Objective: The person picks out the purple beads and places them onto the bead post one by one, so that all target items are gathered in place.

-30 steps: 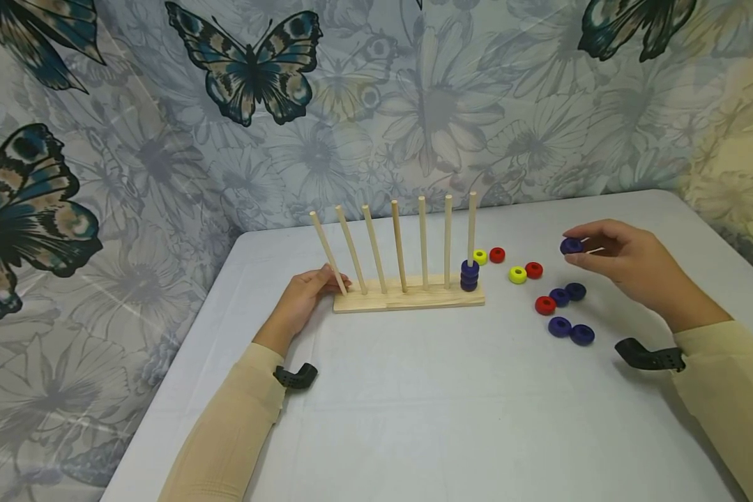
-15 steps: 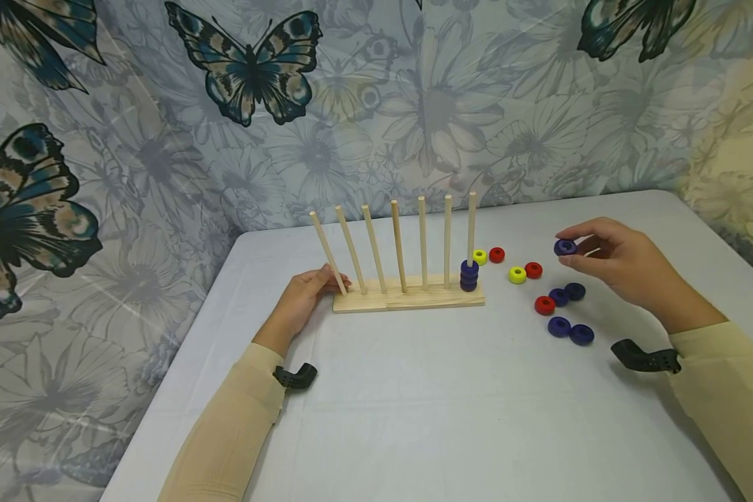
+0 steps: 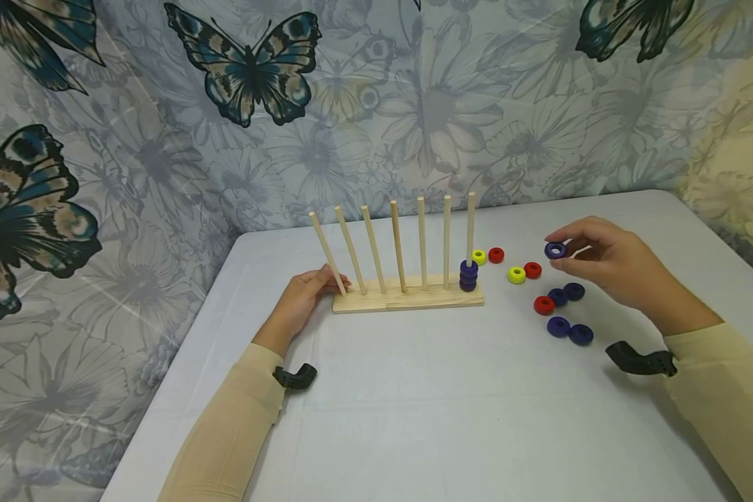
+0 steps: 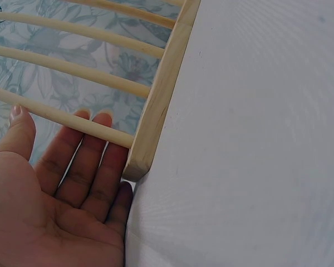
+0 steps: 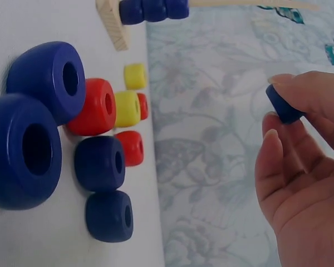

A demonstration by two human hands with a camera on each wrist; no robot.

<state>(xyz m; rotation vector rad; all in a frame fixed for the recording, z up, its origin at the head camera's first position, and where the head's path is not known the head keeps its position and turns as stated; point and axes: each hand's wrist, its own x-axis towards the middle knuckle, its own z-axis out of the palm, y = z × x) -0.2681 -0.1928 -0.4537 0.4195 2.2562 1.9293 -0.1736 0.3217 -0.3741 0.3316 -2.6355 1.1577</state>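
Note:
A wooden rack (image 3: 408,301) with a row of upright pegs stands on the table, several blue rings (image 3: 468,276) stacked low on its rightmost peg. At its left end, my left hand (image 3: 298,307) holds the leftmost peg (image 4: 61,115), thumb on one side and fingers (image 4: 94,167) behind it. My right hand (image 3: 615,268) pinches a blue ring (image 3: 555,250) between thumb and fingers, raised above the table to the right of the rack. The right wrist view shows this ring (image 5: 284,105) tilted at the fingertips.
Between the rack and my right hand lie yellow rings (image 3: 516,275) and red rings (image 3: 544,305). Several loose blue rings (image 3: 581,335) are nearer me, below my right hand. A patterned cloth (image 3: 351,139) with butterflies rises behind the white table (image 3: 414,404).
My right hand has moved a little left with the blue ring, and the ring's hole has turned into view. My left hand and the rack have stayed in place.

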